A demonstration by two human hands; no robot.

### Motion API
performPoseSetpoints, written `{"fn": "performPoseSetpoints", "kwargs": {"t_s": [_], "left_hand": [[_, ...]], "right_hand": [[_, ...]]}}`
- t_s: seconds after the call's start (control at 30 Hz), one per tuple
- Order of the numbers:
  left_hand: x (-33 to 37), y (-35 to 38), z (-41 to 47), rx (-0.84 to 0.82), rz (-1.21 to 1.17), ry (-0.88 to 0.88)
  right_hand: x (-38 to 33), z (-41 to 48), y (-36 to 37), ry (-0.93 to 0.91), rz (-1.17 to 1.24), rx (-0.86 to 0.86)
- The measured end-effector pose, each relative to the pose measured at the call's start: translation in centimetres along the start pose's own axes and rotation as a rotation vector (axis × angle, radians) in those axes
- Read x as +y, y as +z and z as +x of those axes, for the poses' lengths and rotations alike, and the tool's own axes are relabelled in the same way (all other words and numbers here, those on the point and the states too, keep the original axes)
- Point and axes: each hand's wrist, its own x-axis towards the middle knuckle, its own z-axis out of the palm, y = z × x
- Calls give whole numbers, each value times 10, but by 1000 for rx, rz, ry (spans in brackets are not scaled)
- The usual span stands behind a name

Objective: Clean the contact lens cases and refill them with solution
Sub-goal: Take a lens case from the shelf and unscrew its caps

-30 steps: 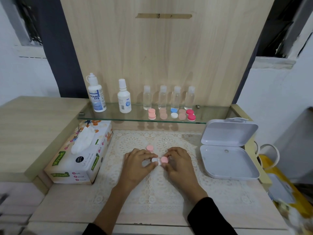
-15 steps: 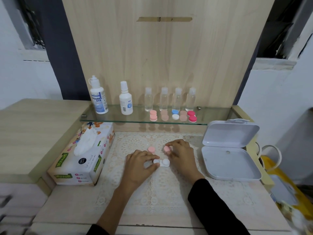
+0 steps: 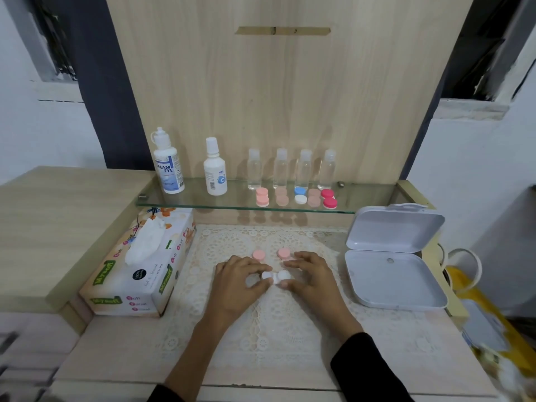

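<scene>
Right hand [image 3: 312,279] back, pinching case [image 3: 282,275]

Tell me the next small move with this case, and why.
Probably the left hand lets go and pulls the tissue from its box on that side, while the right hand steadies the case. Both pink caps are off and lie on the mat, so the open wells look ready for wiping.
</scene>
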Motion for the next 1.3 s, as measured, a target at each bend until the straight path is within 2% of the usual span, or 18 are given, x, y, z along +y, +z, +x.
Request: {"fn": "performPoseSetpoints", "kwargs": {"t_s": [0.1, 0.3, 0.67, 0.77, 1.07, 1.3], "left_hand": [[0, -1, -1, -7, 29, 0], [3, -2, -4, 54, 88, -9], [2, 6, -20, -131, 175, -62], [0, 3, -20, -111, 133, -70], [5, 0, -22, -66, 62, -88], [4, -1, -23, -37, 20, -105]], "right_hand": [[-2, -1, -4, -49, -125, -34], [-4, -3, -4, -57, -137, -3], [-3, -5, -5, -66, -147, 1], [-3, -5, -5, -57, -133, 9], [-23, -7, -25, -87, -118, 91], [-30, -21, -88, -124, -106, 269]]}}
